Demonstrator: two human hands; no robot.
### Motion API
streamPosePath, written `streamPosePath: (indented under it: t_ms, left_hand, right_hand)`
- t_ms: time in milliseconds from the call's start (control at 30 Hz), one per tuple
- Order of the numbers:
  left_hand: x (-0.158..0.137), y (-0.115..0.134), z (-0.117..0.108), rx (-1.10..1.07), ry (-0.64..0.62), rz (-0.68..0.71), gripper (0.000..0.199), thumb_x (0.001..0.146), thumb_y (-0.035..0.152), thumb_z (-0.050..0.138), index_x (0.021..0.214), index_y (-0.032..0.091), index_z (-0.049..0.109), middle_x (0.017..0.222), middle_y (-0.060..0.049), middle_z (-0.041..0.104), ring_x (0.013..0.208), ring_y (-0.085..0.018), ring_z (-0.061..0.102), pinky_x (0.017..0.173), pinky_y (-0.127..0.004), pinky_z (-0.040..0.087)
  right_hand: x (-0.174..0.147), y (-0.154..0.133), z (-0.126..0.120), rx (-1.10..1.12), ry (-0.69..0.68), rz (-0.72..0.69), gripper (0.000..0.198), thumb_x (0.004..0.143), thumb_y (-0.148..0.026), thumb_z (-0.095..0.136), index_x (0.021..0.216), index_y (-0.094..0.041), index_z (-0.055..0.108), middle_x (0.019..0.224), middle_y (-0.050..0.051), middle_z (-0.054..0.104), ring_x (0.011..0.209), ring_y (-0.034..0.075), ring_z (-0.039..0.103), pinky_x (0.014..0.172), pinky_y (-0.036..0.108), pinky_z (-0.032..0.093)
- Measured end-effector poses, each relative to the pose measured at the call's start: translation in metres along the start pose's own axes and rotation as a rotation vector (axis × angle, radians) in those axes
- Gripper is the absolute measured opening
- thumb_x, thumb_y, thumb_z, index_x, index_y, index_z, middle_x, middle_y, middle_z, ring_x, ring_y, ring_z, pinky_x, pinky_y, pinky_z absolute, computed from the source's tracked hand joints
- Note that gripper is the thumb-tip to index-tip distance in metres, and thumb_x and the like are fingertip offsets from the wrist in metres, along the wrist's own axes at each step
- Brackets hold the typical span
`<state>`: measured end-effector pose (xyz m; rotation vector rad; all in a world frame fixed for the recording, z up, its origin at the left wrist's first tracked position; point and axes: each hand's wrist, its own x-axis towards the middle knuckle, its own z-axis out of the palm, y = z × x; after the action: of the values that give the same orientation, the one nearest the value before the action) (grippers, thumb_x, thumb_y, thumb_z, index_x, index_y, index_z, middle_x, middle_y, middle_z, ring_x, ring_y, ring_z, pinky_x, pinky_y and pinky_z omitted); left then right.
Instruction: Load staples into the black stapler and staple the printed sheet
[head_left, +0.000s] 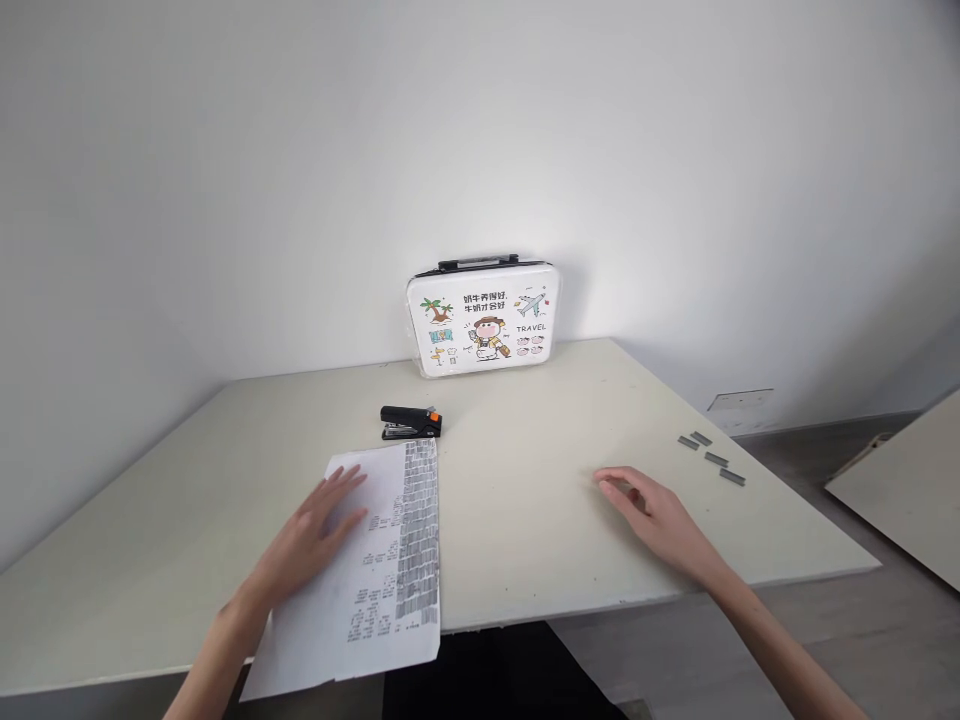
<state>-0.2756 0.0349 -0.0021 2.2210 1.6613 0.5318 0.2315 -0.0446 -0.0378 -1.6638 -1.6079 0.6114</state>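
Note:
A printed sheet of paper, possibly more than one layer, lies on the table with its near end hanging past the front edge. My left hand rests flat on its left part, fingers spread. Dense dark bars run down the sheet's right side, and small text sits beside them. Just beyond the far edge of the paper is a black stapler with an orange part. My right hand is low over the table's right half, its fingers loosely bent and the thumb near the index finger; nothing shows in it.
Several grey staple strips lie near the right edge of the pale table. At the back, a white case with cartoon prints and a black handle stands against the wall. A wall socket plate is to the right.

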Motion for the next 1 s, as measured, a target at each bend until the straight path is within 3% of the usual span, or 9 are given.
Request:
streamPosePath:
  t_ms: [67, 200, 500, 1000]
  left_hand:
    - [0.007, -0.016, -0.008, 0.018, 0.09, -0.079, 0.061, 0.096, 0.06, 0.051, 0.15, 0.031, 0.054, 0.163, -0.003, 0.043, 0.149, -0.035, 0.041, 0.121, -0.05, 0.033]
    - [0.017, -0.03, -0.017, 0.026, 0.229, -0.239, 0.057, 0.097, 0.058, 0.041, 0.139, 0.025, 0.062, 0.139, -0.009, 0.068, 0.123, -0.036, 0.065, 0.104, -0.047, 0.05]
    - [0.019, -0.038, -0.011, -0.002, 0.305, -0.237, 0.048, 0.092, 0.038, 0.038, 0.133, 0.025, 0.061, 0.135, -0.007, 0.069, 0.121, -0.032, 0.065, 0.104, -0.045, 0.049]
    - [0.018, -0.036, -0.013, 0.05, 0.259, -0.228, 0.05, 0.089, 0.035, 0.039, 0.133, 0.026, 0.061, 0.128, -0.007, 0.073, 0.114, -0.033, 0.068, 0.099, -0.044, 0.052]
  right_hand:
    - [0.001, -0.002, 0.001, 0.005, 0.016, 0.005, 0.049, 0.099, -0.066, 0.043, 0.114, -0.027, 0.069, 0.119, 0.009, 0.073, 0.067, 0.018, 0.059, 0.064, 0.033, 0.053]
    - [-0.001, -0.003, 0.002, 0.004, 0.036, 0.002, 0.05, 0.099, -0.066, 0.042, 0.114, -0.026, 0.069, 0.118, 0.01, 0.073, 0.072, 0.02, 0.06, 0.068, 0.033, 0.052]
    - [-0.006, 0.001, 0.0, 0.055, 0.046, 0.054, 0.048, 0.099, -0.066, 0.044, 0.112, -0.027, 0.069, 0.111, 0.007, 0.074, 0.079, 0.02, 0.063, 0.066, 0.029, 0.05]
    - [-0.007, -0.001, 0.0, 0.071, 0.036, 0.057, 0.048, 0.099, -0.065, 0.045, 0.11, -0.026, 0.071, 0.109, 0.009, 0.075, 0.082, 0.022, 0.064, 0.067, 0.03, 0.05]
